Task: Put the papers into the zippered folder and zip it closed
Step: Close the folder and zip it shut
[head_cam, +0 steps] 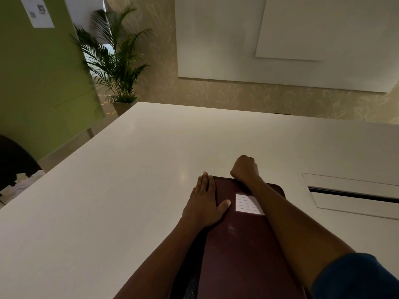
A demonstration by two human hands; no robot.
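A dark maroon zippered folder [244,240] lies flat on the white table [129,169] in front of me, a white lined label [246,203] on its cover. My left hand [206,203] rests flat on the folder's far left part, fingers together, thumb spread toward the label. My right hand [245,168] is closed in a fist at the folder's far edge, where the zipper runs; the pull itself is hidden by the fingers. No papers are visible; the folder's cover is down.
A rectangular cable hatch [354,194] with a dark slot is set into the table to the right. Beyond the table's far left corner stands a potted palm [116,61]. A dark chair [15,160] is at the left edge.
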